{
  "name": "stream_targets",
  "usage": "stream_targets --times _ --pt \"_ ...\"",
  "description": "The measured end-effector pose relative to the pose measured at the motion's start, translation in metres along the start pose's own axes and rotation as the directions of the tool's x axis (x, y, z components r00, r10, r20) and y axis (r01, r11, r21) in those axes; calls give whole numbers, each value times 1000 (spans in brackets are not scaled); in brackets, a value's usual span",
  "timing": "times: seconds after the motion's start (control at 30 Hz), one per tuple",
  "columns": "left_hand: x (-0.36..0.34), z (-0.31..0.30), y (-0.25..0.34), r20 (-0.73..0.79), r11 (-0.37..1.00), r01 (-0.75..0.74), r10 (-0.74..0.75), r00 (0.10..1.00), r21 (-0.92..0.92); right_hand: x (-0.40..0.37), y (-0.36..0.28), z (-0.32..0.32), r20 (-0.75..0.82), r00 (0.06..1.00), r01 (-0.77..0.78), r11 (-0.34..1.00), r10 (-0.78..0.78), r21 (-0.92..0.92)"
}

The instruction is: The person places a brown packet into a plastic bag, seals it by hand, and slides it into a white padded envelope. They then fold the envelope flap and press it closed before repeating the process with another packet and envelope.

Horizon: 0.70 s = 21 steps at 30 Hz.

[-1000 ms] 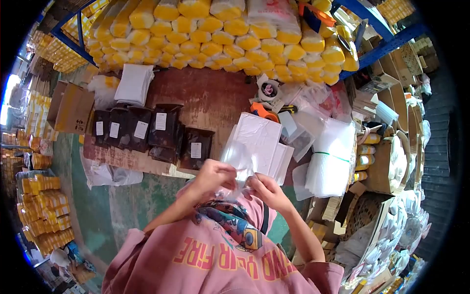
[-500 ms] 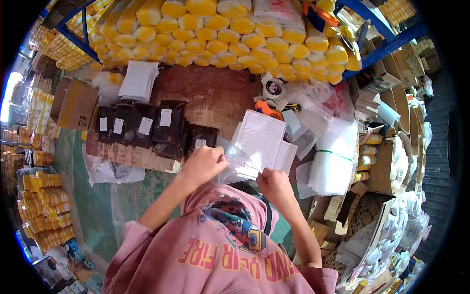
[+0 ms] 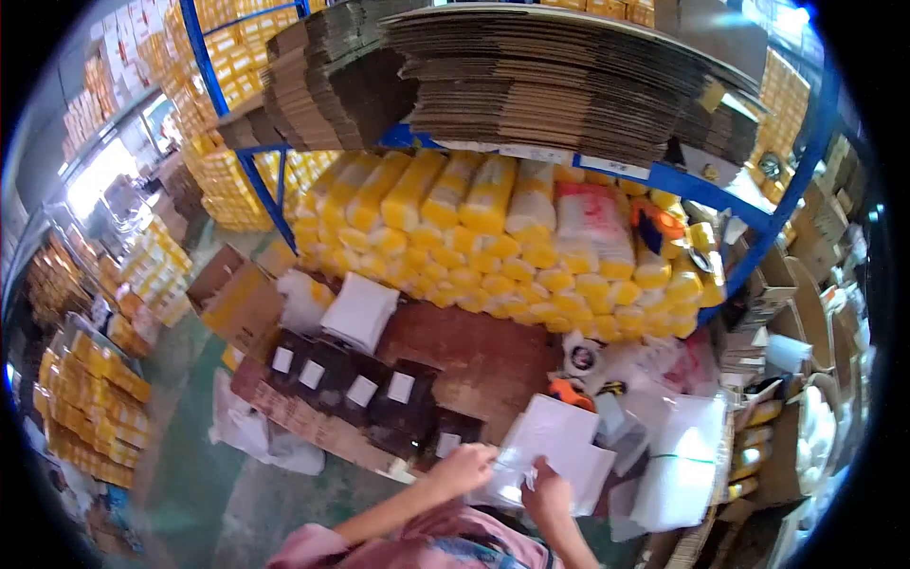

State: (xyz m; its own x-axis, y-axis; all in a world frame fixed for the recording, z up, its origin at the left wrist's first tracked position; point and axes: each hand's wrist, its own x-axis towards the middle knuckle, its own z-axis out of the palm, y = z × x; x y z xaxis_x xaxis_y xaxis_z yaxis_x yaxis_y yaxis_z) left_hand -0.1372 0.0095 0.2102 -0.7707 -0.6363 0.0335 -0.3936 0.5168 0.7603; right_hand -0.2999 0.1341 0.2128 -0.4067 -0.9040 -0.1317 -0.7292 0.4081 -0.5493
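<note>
Near the table's front edge, my left hand has its fingers closed on a clear plastic bag. My right hand is closed at the bag's other side, in front of a stack of white packets. The bag's outline is hard to make out over the white packets. Left of my left hand lies a dark packet with a white label. More dark labelled packets lie in a row further left, with folded white sheets behind them.
Yellow-and-white rolls are piled at the table's back, under a blue shelf beam bearing flattened cardboard. An open carton stands at left. At right are an orange tape dispenser and a white plastic roll.
The view has tilted upward, so the table and both hands appear lower and the shelf with cardboard has come into view. Both hands remain at the bag.
</note>
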Motion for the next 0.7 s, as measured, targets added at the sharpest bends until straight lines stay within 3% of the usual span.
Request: stream_targets --times 0.03,0.07,0.2,0.27,0.33,0.57,0.67,0.7 --pt "-4 4 8 3 999 6 -6 1000 42 -6 4 7 -134 980 141 988 -148 -61" --pt "-3 0 16 12 992 28 -29 999 121 5 -5 6 -36 998 50 999 -50 -14" --pt "-7 13 12 -19 986 -4 7 1000 164 4 5 30 -71 990 116 993 -118 -34" --pt "-9 25 -2 83 979 52 -70 994 197 0 2 27 -71 992 98 994 -102 -55" --pt "-9 34 -18 169 970 -105 68 983 221 -3 2 29 -68 991 115 992 -119 -61" --pt "-2 30 -7 408 921 -202 52 912 333 -4 13 45 -61 984 166 984 -170 -63" --pt "-1 19 8 396 955 -145 32 918 260 -4 5 33 -56 991 118 992 -120 -36" --pt "-3 19 9 368 966 -50 -49 929 253 -3 -7 20 8 999 46 998 -46 -36"
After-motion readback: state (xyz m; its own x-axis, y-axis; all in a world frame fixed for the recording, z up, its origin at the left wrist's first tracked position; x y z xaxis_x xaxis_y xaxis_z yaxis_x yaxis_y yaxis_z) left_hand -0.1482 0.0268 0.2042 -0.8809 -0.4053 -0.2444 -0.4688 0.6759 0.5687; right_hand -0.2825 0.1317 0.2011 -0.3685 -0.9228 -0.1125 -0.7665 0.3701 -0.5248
